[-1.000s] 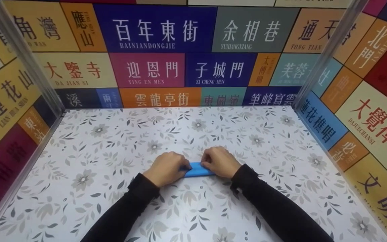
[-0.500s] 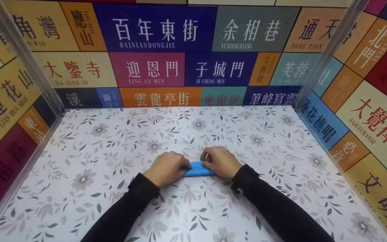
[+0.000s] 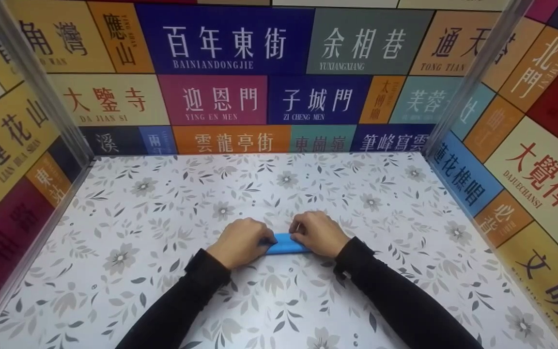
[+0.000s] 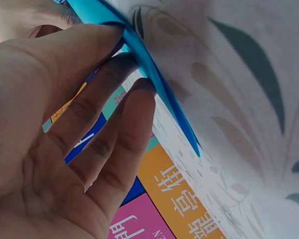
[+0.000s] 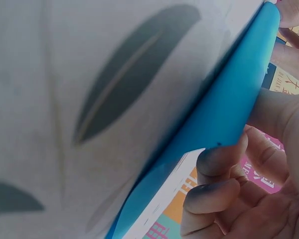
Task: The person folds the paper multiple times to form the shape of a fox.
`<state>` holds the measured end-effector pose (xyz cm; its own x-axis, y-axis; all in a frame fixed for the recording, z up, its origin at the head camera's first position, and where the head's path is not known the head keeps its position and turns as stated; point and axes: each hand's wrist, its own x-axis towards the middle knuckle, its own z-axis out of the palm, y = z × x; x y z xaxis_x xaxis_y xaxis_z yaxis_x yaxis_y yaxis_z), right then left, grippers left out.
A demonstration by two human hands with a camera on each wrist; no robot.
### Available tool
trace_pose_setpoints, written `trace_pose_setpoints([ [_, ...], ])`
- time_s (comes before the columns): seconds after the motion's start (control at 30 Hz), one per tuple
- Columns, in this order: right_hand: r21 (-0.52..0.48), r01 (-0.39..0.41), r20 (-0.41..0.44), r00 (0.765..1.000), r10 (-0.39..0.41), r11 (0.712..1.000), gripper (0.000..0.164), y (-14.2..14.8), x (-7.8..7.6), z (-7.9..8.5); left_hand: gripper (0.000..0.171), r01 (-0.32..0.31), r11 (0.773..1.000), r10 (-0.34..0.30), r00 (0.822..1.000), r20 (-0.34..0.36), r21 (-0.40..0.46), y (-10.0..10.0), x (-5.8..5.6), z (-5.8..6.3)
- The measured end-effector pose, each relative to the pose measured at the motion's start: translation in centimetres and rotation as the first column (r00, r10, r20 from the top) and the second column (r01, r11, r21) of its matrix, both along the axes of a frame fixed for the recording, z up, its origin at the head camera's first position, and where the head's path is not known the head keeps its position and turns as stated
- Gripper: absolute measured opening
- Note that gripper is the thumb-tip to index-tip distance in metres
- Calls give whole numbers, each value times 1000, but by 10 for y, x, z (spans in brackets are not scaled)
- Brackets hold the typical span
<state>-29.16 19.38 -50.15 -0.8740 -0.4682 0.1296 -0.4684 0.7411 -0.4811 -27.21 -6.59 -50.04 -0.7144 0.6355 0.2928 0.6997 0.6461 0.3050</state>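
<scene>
In the head view a strip of folded blue paper (image 3: pixel 286 244) lies on the table near the middle, its ends covered by the hands. My left hand (image 3: pixel 244 243) pinches its left end; the left wrist view shows the thumb and fingertips at the edge of the blue paper (image 4: pixel 162 94), whose layers taper to a point. At the right end my right hand (image 3: pixel 320 234) holds the strip, thumb on top and fingers curled. Seen from the right wrist, the blue paper (image 5: pixel 224 104) has a smooth, rounded fold, with fingertips (image 5: pixel 217 159) against its far side.
A white tabletop (image 3: pixel 177 300) printed with grey leaves and flowers lies under both hands. Walls covered in colourful Chinese place-name panels (image 3: pixel 225 41) stand behind and at both sides. Clear strips (image 3: pixel 477 72) run up the corners.
</scene>
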Motion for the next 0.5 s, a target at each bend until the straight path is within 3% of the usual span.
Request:
trace_pose_setpoints([
  [0.5,-1,5,-18,1000,-5,1000,8,0,2,-1,18,-12,1000,12,1000,22,-4,0,1,1],
])
